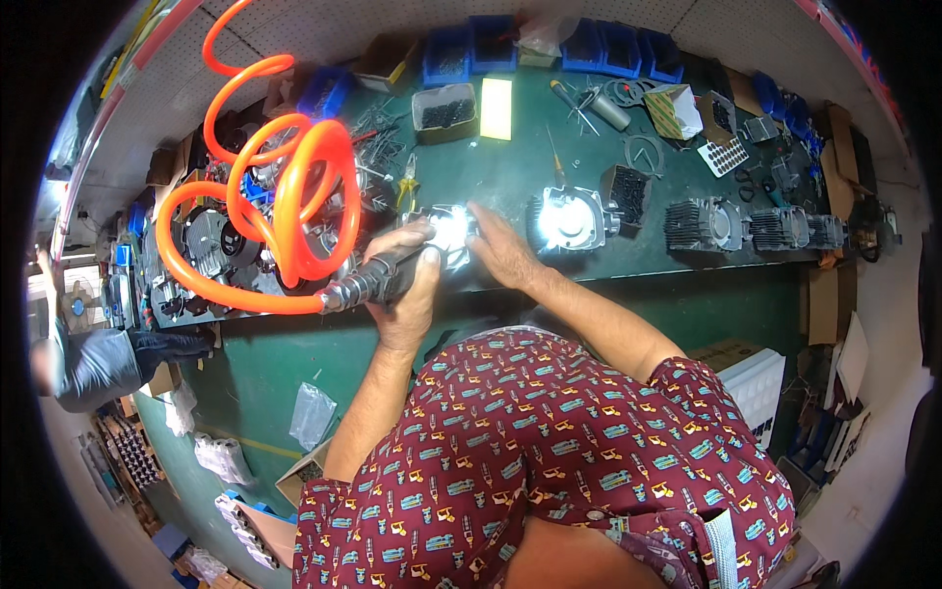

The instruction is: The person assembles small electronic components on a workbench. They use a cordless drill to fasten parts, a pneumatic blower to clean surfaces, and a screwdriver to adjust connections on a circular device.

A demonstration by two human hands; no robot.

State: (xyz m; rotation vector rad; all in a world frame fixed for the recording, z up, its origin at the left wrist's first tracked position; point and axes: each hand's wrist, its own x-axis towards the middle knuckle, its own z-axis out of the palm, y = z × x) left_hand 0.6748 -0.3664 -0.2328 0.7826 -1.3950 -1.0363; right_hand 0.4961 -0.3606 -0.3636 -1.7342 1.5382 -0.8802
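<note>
While the left hand is clamping around an air tool fed by an orange coiled hose, the right hand is reaching its fingers to the right side of a metal part; glare is hiding whether they're gripping. Part is sitting at the near edge of the green tabletop, left of a finned casting. Yellow-handled pliers are lying just beyond it, to the left.

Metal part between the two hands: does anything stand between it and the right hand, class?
Nothing visible does: the right hand is close beside the metal part, though glare hides exact contact. The orange hose loops at left, beyond the tool in the left hand.
</note>
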